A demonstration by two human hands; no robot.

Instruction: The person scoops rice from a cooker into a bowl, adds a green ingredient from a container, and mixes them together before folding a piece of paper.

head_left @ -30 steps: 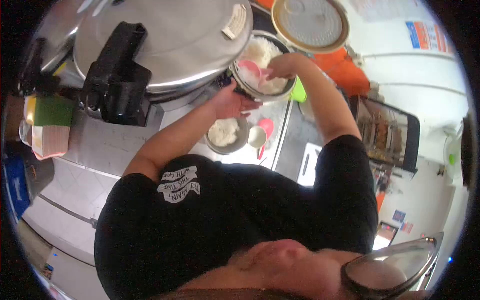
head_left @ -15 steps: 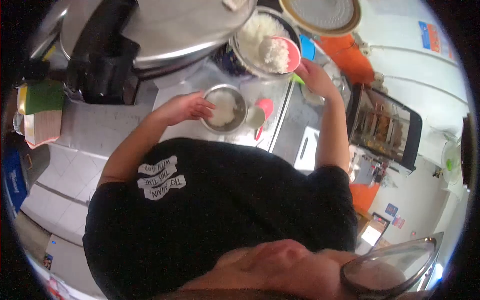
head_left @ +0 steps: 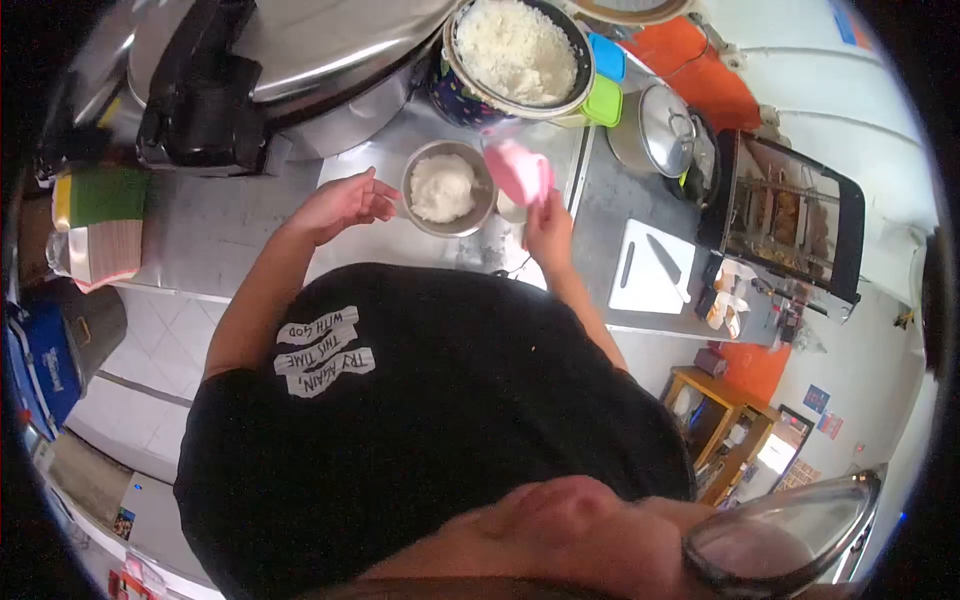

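A metal bowl (head_left: 478, 212) with a mound of white rice (head_left: 442, 188) stands on the steel worktop. My left hand (head_left: 350, 205) is just left of its rim, palm up, fingers apart and holding nothing. On the bowl's right side, my right hand (head_left: 549, 225) grips a pink scoop (head_left: 520, 172), which is blurred by motion. Beneath the scoop, a pale cup (head_left: 510, 208) is partly hidden. Behind the bowl, a dark patterned pot (head_left: 452, 98) holds a lot of white rice (head_left: 515, 55).
A big pressure cooker (head_left: 340, 60) with a black handle fills the back left. Right of the pot are a green lid (head_left: 603, 102), a lidded metal pot (head_left: 655, 135), a white cutting board (head_left: 640, 280) with a knife (head_left: 664, 257), and a glass display case (head_left: 790, 215).
My right hand has brought the pink scoop from the rice pot down beside the bowl. The rice in the bowl is now higher. My left hand has drawn slightly away from the bowl's rim.
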